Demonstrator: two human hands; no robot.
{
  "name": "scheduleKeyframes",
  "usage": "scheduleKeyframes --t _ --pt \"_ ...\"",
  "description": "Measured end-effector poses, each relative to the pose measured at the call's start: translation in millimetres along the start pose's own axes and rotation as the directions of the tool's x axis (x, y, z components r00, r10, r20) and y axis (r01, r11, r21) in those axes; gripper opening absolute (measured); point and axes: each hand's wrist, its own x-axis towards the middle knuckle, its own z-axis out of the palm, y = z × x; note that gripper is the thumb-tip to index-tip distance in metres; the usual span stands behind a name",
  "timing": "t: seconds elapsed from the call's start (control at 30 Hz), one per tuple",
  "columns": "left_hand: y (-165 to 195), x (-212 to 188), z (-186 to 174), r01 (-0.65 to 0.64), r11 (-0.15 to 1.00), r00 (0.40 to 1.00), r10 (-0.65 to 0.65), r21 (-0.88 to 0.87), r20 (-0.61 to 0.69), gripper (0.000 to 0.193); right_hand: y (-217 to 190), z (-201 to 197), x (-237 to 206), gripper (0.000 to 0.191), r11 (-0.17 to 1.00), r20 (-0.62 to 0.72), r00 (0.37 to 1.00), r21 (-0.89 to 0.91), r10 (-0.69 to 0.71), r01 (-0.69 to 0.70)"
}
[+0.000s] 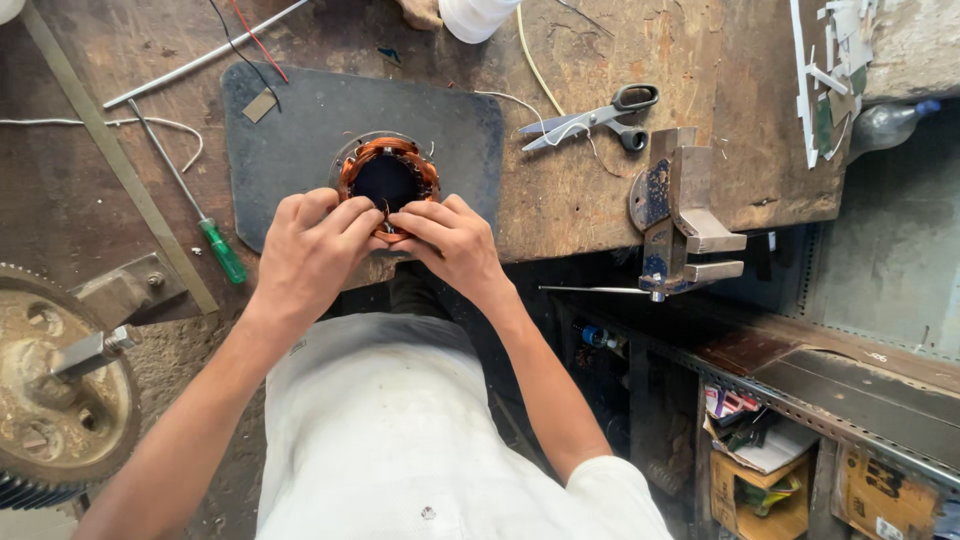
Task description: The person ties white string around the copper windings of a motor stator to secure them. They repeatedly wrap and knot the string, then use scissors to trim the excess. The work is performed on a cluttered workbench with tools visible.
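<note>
A round motor stator (388, 176) with copper windings sits on a dark mat (300, 130) on the wooden bench. My left hand (312, 248) and my right hand (452, 240) meet at the stator's near edge. The fingertips of both hands pinch the copper winding there. The near rim of the stator is hidden by my fingers.
A green-handled screwdriver (222, 250) lies left of the mat. Scissors (595, 117) lie to the right, near a blue bench vise (675, 215) at the bench edge. A toothed metal wheel (55, 400) sits at lower left. Shelves with boxes (790, 460) stand at lower right.
</note>
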Motion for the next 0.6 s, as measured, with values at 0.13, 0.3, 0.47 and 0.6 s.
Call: scheduleKeyframes --t 0.13,0.3,0.47,0.6 --pt "9.6 -7.3 16.6 0.083 0.995 0.99 -0.077 0.046 -0.122 0.025 2.6 3.7 -0.9 0.03 0.999 0.012 0.999 -0.006 0.038 -0.038" --pt "16.0 -9.4 17.1 0.146 0.989 0.982 -0.145 0.0 -0.117 0.027 1.9 -1.7 0.8 0.028 0.996 0.066 0.994 -0.001 0.091 -0.092" --pt "15.1 -6.6 1.2 0.285 0.83 0.955 -0.292 -0.48 0.062 0.039 -0.4 -7.7 0.1 0.035 0.919 0.113 0.984 0.354 0.14 -0.171" --pt "15.4 -3.9 6.9 0.28 0.801 0.948 -0.317 -0.53 0.021 0.019 1.6 7.3 -5.3 0.019 0.831 0.115 0.955 0.472 0.273 -0.294"
